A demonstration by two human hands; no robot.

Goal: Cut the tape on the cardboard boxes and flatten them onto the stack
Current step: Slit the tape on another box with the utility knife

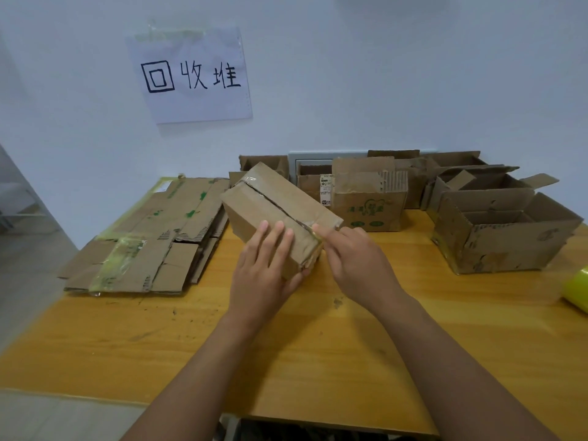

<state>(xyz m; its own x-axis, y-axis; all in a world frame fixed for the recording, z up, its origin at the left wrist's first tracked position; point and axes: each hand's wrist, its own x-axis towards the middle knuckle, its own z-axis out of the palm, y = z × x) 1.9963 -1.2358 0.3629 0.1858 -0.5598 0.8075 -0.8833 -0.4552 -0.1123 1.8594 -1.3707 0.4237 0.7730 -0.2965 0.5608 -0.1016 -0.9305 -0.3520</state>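
Observation:
A closed cardboard box (270, 198) lies tilted in the middle of the wooden table, with clear tape along its top seam; much of the seam looks slit. My left hand (265, 265) holds the box's near end, fingers laid flat on top and thumb under the edge. My right hand (353, 256) is curled at the near end of the seam and pinches something small there; whether it is a blade or the tape end, I cannot tell. A stack of flattened boxes (152, 237) lies to the left.
Several open cardboard boxes stand along the wall, among them one with green print (369, 202) and a large one at the right (502, 230). A yellow-green tape roll (577, 289) sits at the right edge. A paper sign (191, 74) hangs on the wall.

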